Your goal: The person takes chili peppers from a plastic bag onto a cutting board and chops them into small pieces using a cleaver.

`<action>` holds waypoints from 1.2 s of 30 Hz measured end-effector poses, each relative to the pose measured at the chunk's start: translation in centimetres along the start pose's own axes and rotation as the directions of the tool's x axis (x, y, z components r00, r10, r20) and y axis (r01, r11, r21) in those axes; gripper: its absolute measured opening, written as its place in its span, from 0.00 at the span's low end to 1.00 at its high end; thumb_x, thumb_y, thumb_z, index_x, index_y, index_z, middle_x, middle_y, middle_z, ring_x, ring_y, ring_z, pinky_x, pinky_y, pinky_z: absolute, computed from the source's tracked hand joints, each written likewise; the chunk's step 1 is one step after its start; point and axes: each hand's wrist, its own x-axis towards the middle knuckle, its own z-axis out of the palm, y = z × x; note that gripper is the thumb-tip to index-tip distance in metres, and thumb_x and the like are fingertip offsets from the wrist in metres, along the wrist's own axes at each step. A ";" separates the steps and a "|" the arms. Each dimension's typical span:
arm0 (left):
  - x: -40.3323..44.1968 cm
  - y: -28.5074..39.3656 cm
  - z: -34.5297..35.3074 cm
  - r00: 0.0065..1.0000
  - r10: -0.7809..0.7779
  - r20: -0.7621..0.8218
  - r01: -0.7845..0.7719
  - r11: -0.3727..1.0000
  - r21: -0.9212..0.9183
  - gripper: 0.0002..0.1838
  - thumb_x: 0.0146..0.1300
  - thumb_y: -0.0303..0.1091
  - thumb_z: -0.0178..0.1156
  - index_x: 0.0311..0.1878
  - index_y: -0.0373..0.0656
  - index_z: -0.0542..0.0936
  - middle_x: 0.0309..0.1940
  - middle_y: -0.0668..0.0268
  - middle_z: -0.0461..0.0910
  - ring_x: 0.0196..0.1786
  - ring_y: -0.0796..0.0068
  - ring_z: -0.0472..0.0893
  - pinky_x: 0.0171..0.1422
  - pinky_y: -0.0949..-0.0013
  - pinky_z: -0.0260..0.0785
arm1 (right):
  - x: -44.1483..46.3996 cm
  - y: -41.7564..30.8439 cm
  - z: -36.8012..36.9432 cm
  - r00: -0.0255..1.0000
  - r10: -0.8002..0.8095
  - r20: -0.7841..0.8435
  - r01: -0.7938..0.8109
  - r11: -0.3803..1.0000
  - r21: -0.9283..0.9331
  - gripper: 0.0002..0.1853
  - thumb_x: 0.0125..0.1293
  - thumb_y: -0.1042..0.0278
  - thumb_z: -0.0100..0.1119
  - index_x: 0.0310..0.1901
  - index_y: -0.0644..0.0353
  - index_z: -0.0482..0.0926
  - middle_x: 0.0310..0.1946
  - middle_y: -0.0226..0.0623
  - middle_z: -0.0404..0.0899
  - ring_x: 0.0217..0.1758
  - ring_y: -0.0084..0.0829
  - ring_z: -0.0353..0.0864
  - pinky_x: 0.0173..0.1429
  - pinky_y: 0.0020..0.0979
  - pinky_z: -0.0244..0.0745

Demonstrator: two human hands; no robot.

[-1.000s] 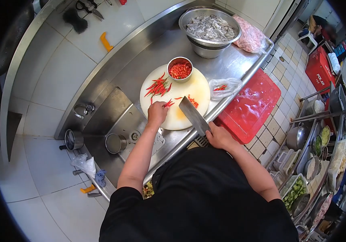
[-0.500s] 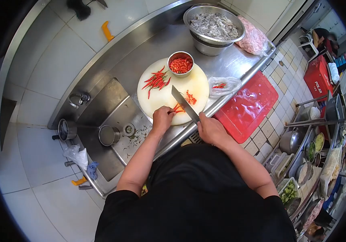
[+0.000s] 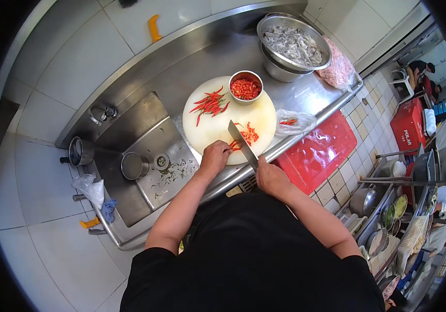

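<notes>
On a round white cutting board (image 3: 202, 127), my left hand (image 3: 215, 157) is closed on a few red chili peppers (image 3: 236, 145), holding them by their stem ends. My right hand (image 3: 272, 178) grips the handle of a broad knife (image 3: 243, 145), whose blade stands over the board beside the chilies. Chopped chili pieces (image 3: 250, 135) lie just right of the blade. Farther back on the board is a pile of whole red chilies (image 3: 211, 104). A metal cup (image 3: 246, 87) of chopped chili stands at the board's back edge.
A steel bowl (image 3: 327, 58) of pale seafood-like pieces and a bag of pinkish food (image 3: 337, 67) stand at the back right. A clear plastic bag (image 3: 298, 122) with chilies lies beside the board. The sink (image 3: 134, 195) is left, a red lid-like panel (image 3: 319, 151) right.
The view has shifted, so the counter appears moved. The knife blade now sits closer to the chilies in my left hand, and the chopped pieces lie to its right.
</notes>
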 end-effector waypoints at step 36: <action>0.0 -0.3 0.5 0.988 0.152 -0.031 -0.151 0.988 0.011 0.07 0.62 0.32 0.66 0.38 0.39 0.83 0.36 0.57 0.83 0.42 0.53 0.82 0.50 0.56 0.75 | 1.1 -2.4 -2.6 0.981 0.139 0.138 -0.138 0.990 -0.019 0.14 0.69 0.71 0.44 0.53 0.69 0.67 0.40 0.65 0.83 0.47 0.57 0.85 0.53 0.52 0.79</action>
